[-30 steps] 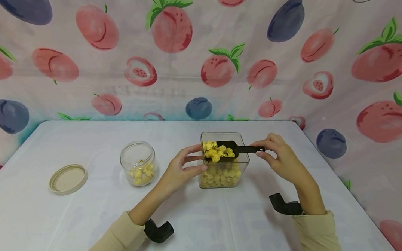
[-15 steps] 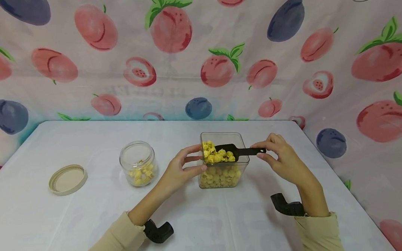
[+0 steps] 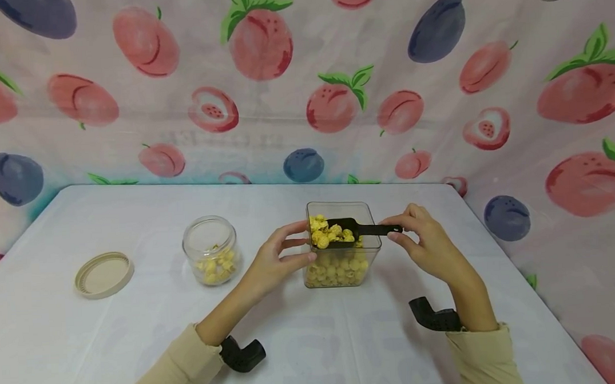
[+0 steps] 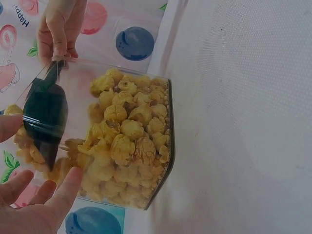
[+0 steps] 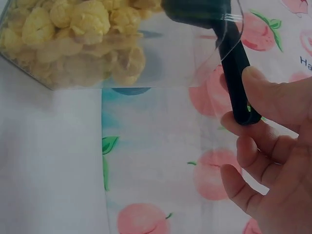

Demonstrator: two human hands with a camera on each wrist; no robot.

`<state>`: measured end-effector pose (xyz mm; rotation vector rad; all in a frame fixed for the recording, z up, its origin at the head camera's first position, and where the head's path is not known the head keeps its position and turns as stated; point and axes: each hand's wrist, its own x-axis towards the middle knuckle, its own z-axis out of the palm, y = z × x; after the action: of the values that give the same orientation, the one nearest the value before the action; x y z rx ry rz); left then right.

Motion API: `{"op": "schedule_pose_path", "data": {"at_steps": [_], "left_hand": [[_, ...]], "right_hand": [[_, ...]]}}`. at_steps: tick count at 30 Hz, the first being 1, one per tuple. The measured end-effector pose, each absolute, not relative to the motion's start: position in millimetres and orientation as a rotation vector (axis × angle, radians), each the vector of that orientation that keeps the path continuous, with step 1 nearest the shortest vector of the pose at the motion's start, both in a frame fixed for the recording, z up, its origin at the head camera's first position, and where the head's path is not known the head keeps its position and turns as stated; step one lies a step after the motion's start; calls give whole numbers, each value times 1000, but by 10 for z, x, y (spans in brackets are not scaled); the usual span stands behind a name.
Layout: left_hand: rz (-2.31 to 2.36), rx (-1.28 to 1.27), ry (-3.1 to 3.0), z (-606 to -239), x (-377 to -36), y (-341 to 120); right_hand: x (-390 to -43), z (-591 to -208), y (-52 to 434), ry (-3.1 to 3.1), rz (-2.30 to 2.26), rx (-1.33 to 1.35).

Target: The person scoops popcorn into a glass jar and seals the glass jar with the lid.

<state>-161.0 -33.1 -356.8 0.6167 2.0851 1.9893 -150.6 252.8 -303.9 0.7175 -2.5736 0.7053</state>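
Note:
My right hand (image 3: pixel 424 239) pinches the handle end of a black scoop (image 3: pixel 376 229) between thumb and fingers. The scoop's bowl lies inside the mouth of a clear square container (image 3: pixel 368 259), with yellow popcorn (image 3: pixel 326 234) in and around it. More popcorn (image 4: pixel 131 129) fills the lower part of the container. My left hand (image 3: pixel 275 261) holds the container at its left side, thumb at the front near the rim and fingers farther back. In the right wrist view, the scoop handle (image 5: pixel 237 83) slants over the container's rim.
To the left stands a lidless round clear jar (image 3: pixel 210 250) with some popcorn at its bottom. Farther left a beige round lid (image 3: pixel 104 275) lies on the white-covered table (image 3: pixel 314 346). A fruit-print cloth (image 3: pixel 268 108) hangs behind and along the right side.
The right hand moved the scoop slightly right and toward me, then back left within the container. The popcorn around the bowl has shifted. The left hand and the container stayed in place.

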Motion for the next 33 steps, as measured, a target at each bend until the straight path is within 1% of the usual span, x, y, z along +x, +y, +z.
{"op": "schedule_pose_path", "data": {"at_steps": [10, 22, 33], "left_hand": [[1976, 629, 2103, -3582, -1616, -329], [1990, 648, 2081, -3586, -1625, -331], [1977, 629, 2104, -3583, -1619, -330]], "right_hand": [[-1551, -3095, 2617, -2534, 772, 666], [-1552, -3083, 2535, -2508, 810, 753], [-1558, -3093, 2580, -2543, 893, 693]]}}
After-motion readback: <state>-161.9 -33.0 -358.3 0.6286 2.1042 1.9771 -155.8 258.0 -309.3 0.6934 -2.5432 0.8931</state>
